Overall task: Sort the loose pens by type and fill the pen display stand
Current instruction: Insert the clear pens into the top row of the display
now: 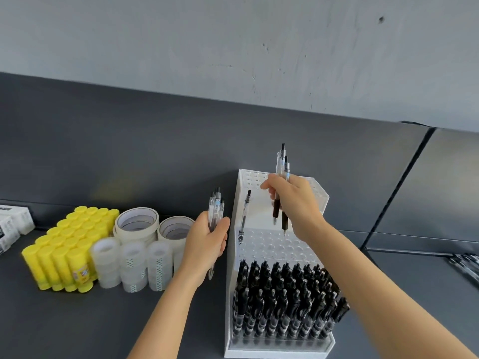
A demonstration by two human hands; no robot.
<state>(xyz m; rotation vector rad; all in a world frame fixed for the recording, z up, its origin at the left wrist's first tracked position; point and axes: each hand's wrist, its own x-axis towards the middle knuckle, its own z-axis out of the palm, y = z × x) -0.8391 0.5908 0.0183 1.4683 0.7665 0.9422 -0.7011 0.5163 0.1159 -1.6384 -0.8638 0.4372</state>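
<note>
A white tiered pen display stand stands on the dark table. Its lower tier is packed with several black pens; the middle tier holds one clear pen at its left end, and the top tier's holes show empty. My right hand hovers over the middle tier, shut on two clear pens with dark grips, tips pointing down. Left of the stand, my left hand grips a bundle of clear pens upright.
Yellow glue sticks are stacked at the left, with clear tape rolls and masking tape rolls beside them. White boxes sit at the far left edge. More loose pens lie at the right edge.
</note>
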